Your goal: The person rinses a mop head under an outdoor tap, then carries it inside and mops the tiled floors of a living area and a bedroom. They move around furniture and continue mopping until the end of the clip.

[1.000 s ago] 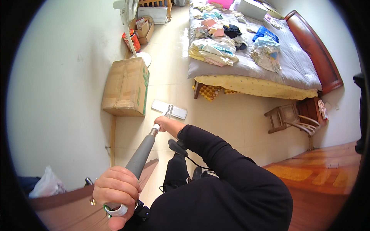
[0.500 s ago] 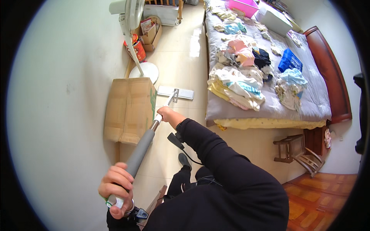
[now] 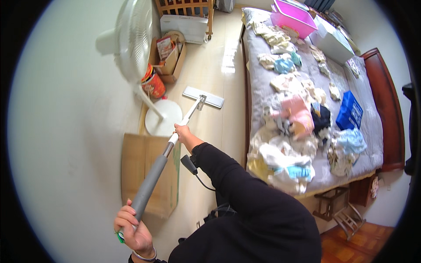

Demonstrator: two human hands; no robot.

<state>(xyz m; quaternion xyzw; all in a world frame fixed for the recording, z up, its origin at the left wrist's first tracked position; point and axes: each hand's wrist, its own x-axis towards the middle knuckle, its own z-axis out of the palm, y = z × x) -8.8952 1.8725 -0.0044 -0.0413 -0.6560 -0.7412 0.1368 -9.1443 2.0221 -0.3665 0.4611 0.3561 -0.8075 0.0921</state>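
A flat mop (image 3: 149, 182) slants across the view, with a grey grip, a metal and white pole and a flat white head (image 3: 203, 97) lying on the tiles. My left hand (image 3: 133, 228) is wrapped around the top end of the grey grip, at the lower left. Further down, my right hand (image 3: 182, 133) closes on the white part of the pole, its arm stretched forward. Below the pole stands a large cardboard box (image 3: 144, 175), partly covered by the handle. The mop head rests on the floor between the fan's base and the bed.
A white standing fan (image 3: 163, 117) is by the left wall. Behind it are a red container (image 3: 153, 84), an open carton (image 3: 174, 70) and a wooden crib (image 3: 186, 6). Clothes (image 3: 294, 116) cover the bed (image 3: 333, 90) on the right. A wooden chair (image 3: 348, 219) stands past its near end.
My view has moved forward, so the box, fan base and bed sit lower in it. The mop head has advanced along the floor past the box, beside the fan base. Both hands keep their hold.
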